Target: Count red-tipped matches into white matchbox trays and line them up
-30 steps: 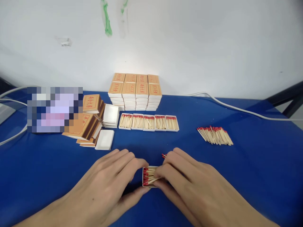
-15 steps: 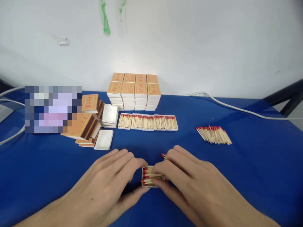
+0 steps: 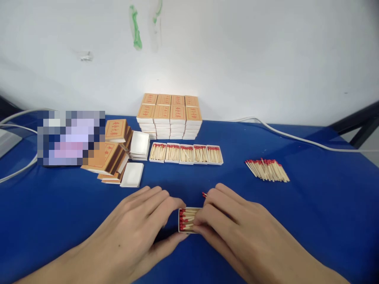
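Between my hands a white matchbox tray (image 3: 179, 221) lies on the table with matches (image 3: 187, 219) in it, their red heads toward the left. My left hand (image 3: 142, 225) grips the tray by its left end, thumb on the near side and index finger on the far side. The fingers of my right hand (image 3: 231, 221) are bent over the tray's right half, pinching at the matches there and hiding that end. A few red match heads (image 3: 204, 194) stick out from under my right hand's curled fingers; how many matches are tucked there is hidden.
Several filled trays (image 3: 186, 154) stand in a row behind. A stack of closed matchboxes (image 3: 169, 114) is by the wall. At left are matchbox sleeves (image 3: 102, 157), empty white trays (image 3: 132, 175) and a pixelated object (image 3: 71, 138). Loose matches (image 3: 268, 170) lie right, near a white cable (image 3: 296, 136).
My right fingertips have pressed down at the tray, and the matches inside now lie flatter and more even. My left hand keeps its hold. The view has shifted slightly.
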Demonstrator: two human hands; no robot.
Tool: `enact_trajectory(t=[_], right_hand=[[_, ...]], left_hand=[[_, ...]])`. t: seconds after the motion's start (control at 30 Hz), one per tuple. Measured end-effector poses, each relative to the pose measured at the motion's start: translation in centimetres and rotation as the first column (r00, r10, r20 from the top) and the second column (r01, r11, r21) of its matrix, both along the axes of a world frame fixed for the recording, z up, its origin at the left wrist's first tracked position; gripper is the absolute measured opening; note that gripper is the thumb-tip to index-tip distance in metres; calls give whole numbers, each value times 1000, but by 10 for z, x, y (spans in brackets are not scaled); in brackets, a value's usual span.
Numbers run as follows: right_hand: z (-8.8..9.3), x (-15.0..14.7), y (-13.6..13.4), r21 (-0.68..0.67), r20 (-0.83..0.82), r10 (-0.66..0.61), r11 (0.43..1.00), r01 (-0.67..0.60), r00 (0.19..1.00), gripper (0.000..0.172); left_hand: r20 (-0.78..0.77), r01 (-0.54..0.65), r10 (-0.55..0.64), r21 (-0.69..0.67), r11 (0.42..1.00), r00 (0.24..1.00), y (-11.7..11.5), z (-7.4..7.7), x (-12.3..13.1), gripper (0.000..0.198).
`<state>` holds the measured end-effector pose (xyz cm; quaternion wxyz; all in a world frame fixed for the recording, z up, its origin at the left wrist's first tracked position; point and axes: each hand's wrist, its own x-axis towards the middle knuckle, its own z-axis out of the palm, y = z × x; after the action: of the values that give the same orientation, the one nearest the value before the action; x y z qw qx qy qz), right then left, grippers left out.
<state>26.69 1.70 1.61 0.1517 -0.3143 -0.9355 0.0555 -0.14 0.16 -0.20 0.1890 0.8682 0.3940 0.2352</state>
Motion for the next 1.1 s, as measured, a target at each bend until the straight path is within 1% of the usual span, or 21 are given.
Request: enact_trajectory(t=[0.1, 0.3, 0.47, 0.53, 0.6, 0.63, 0.77, 0.97, 1.1], right_hand=[[4, -2, 0, -12, 15, 1, 1000, -1, 1000, 24], [7, -5, 1, -65, -31, -100, 993, 97, 995, 26], [7, -2, -1, -120, -59, -71, 991, 64, 996, 23], [7, -2, -1, -133, -79, -85, 988, 75, 993, 22], [7, -2, 0, -108, -62, -101, 990, 94, 993, 22], [7, -2, 1, -75, -50, -99, 993, 95, 994, 23], [5, -2, 4, 43, -4, -44, 998, 45, 999, 28], [-1, -3, 4, 48, -33, -30, 998, 31, 999, 34], [0, -5, 4, 33, -63, -48, 998, 50, 997, 33]], left_hand=[[-1, 6, -6, -2, 1000, 1000, -1, 0, 0, 11], [-16, -1, 2, 20, 1000, 1000, -2, 1, 1, 10], [-23, 24, -24, 10, 1000, 999, 0, 4, 1, 12], [-31, 20, -20, 5, 1000, 999, 1, 5, 1, 11], [-37, 12, -12, 6, 1000, 999, 0, 5, 1, 11], [-40, 12, -12, 10, 1000, 999, 0, 4, 1, 12], [-46, 18, -16, 35, 999, 999, 1, 4, 1, 13], [-38, 10, -9, 27, 1000, 999, 1, 2, 1, 13], [-34, 7, -6, 19, 1000, 999, -1, 2, 0, 11]])
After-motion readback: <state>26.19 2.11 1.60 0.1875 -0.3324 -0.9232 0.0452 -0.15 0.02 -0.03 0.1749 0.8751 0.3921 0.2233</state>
